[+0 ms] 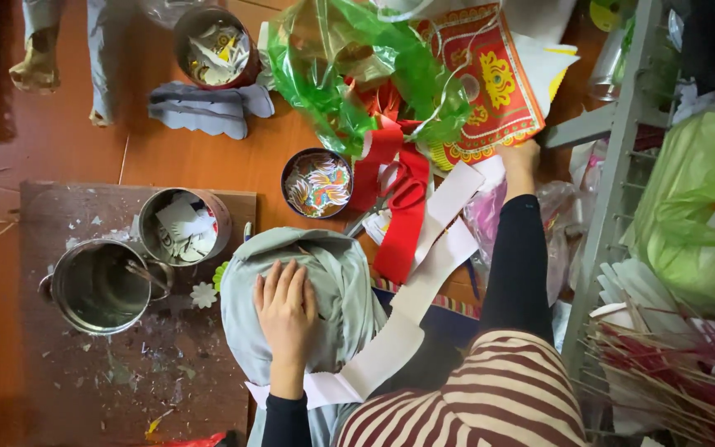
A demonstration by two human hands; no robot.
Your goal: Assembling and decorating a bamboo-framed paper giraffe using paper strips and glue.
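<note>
Both of my hands are busy at this moment. My left hand (285,308) lies flat, palm down, on the rounded grey paper form (333,265) just in front of me. The fingers (279,285) are stretched out and close together, and they clamp on nothing; they only press the form so that it stays in place. My right hand (520,159) is far forward with the arm almost straight, at the lower corner of the red and yellow printed sheet (490,91). I cannot tell if these fingers are apart or already pinching, because I see only the back of the hand.

I judge that the step is holding the form while reaching for the sheet. Lifting the sheet would ask for a careful pinch at its edge, because the green plastic film (333,83) lies partly over it, and the red ribbon (403,228) and the white paper strip (424,281) are tangled just beside it
</note>
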